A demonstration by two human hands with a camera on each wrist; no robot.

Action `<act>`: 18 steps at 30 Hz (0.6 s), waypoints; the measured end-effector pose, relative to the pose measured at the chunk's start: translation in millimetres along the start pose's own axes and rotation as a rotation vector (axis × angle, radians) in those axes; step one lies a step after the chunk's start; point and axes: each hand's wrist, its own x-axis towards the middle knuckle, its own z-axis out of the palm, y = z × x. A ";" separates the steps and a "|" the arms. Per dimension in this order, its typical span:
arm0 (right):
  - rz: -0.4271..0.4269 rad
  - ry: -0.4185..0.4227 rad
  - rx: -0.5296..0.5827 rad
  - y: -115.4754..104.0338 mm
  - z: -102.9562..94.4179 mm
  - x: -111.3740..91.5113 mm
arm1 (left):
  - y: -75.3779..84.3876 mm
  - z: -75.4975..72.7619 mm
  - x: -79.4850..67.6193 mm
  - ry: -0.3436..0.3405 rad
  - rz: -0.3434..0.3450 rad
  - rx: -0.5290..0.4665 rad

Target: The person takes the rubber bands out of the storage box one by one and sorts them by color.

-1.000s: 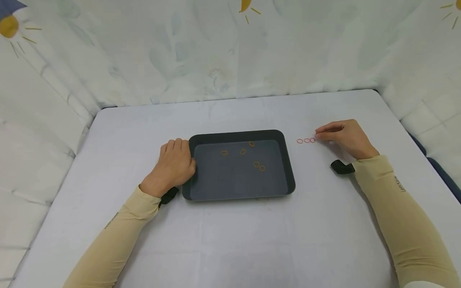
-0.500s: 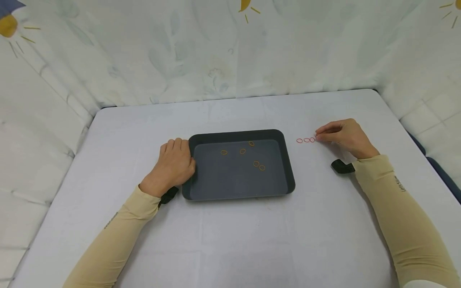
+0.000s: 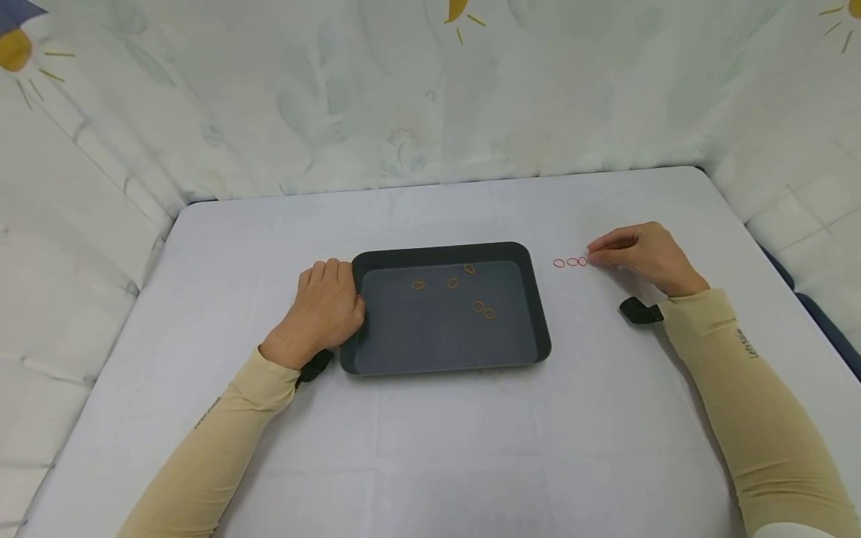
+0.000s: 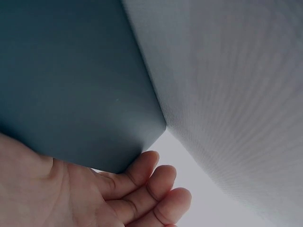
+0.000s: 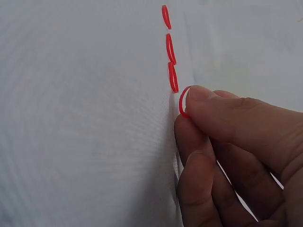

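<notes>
Three red rubber bands (image 3: 572, 262) lay in a row on the surface (image 3: 430, 448) as the right hand (image 3: 639, 254) pinched a fourth (image 5: 182, 101), light and floppy, best nipped at its edge; the left hand (image 3: 329, 306) rested open against the tray (image 3: 541, 329).

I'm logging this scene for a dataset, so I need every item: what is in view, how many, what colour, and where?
tray: 1, dark grey, middle of the table.
orange rubber bands: 5, orange, scattered inside the tray.
red rubber bands: 3 in a row on the table right of the tray, plus a fourth pinched at the row's end.
table: 1, white.
backdrop cloth: 1, pale with a printed pattern, behind and beside the table.
left hand: rests against the tray's left edge.
right hand: pinches the fourth red band.
</notes>
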 end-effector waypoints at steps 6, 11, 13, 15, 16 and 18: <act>-0.013 0.017 -0.067 -2.8 0.8 -0.5 | -0.1 0.2 0.4 -0.001 -0.005 -0.002; -0.022 0.034 -0.109 -3.8 0.2 0.1 | 0.6 0.1 -0.1 0.002 -0.002 -0.005; -0.025 0.034 -0.120 -3.5 0.0 0.4 | 0.5 0.1 0.0 0.004 -0.002 -0.006; -0.028 0.030 -0.125 -3.3 0.0 0.6 | 0.4 0.1 0.1 0.005 -0.002 -0.007; -0.030 0.028 -0.128 -3.2 0.0 0.7 | 0.3 0.2 0.4 0.006 -0.003 -0.006; -0.033 0.023 -0.127 -3.3 0.1 1.0 | 0.3 0.1 0.4 0.006 -0.003 -0.007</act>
